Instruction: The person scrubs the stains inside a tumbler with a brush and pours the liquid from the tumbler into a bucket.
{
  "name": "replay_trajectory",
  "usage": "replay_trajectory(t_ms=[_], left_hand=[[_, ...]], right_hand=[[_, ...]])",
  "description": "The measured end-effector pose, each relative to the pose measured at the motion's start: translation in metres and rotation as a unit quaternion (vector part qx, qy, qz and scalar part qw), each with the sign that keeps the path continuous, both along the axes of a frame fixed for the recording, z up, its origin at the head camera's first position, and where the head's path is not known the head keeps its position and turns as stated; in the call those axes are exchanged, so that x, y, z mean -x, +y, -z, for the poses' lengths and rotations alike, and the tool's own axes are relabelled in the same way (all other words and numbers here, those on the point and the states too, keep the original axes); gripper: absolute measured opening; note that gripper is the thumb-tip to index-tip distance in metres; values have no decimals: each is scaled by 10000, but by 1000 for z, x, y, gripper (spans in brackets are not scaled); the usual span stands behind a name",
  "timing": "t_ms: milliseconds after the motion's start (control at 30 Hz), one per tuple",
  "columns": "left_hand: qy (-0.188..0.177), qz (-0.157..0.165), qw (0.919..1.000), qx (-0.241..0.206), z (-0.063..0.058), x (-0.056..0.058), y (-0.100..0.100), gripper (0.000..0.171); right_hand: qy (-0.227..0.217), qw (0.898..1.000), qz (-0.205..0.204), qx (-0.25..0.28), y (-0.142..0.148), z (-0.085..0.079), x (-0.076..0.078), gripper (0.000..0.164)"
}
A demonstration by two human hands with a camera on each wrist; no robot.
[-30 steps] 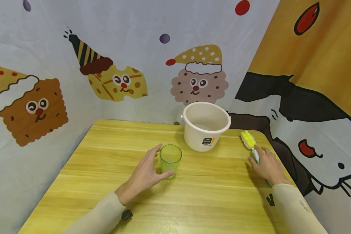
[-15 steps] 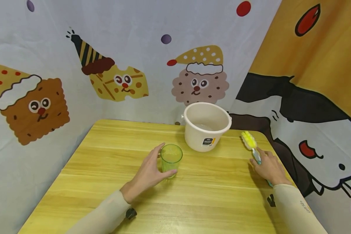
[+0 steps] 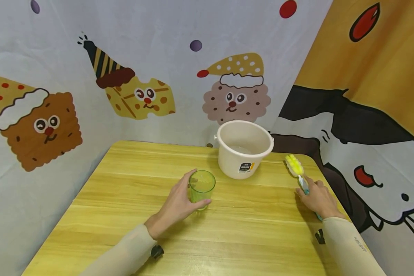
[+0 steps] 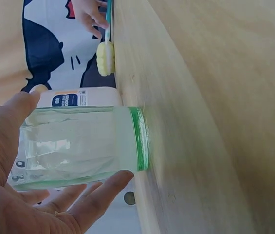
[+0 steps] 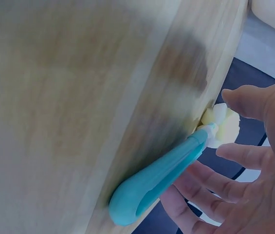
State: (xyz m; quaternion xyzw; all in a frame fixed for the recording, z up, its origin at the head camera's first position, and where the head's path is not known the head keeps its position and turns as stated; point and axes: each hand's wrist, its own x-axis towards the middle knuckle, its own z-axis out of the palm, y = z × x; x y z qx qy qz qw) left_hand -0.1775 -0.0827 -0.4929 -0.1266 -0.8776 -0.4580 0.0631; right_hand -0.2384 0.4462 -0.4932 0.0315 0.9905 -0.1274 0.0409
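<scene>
A clear green drinking glass [image 3: 202,188] stands upright on the table. My left hand [image 3: 176,201] is spread about its left side, the thumb across the front and the fingers behind. In the left wrist view the glass [image 4: 79,146] lies between the thumb and the extended fingers. At the right, a sponge bottle brush [image 3: 294,165] with a yellow-and-white head lies on the table. My right hand [image 3: 319,198] is over its handle, fingers spread. The right wrist view shows the teal handle [image 5: 156,180] between thumb and fingers, which are not closed round it.
A cream bucket [image 3: 241,165] stands behind, between the glass and the brush. The wooden table [image 3: 141,176] meets a printed cloth backdrop [image 3: 151,30] at the back and right. A small black object [image 3: 156,252] shows under the left sleeve.
My left hand has moved slightly right and further around the glass. My right hand has shifted very slightly over the brush handle. The glass, brush and bucket stay in place.
</scene>
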Motion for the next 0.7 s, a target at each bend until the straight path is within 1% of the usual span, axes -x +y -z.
replay_trajectory(t_ms=[200,467,700], left_hand=[[52,37,9999,-91,3,1,2,113],[32,-12,10000,-74,2,1,3,105],[16,57,9999,-150,1,1,3,101]], right_hand=[[-105,9999,59,3,1,1,1,84],[-239,9996,142,53,1,3,4,82],[-177,9997,175,1,3,5,6,76]])
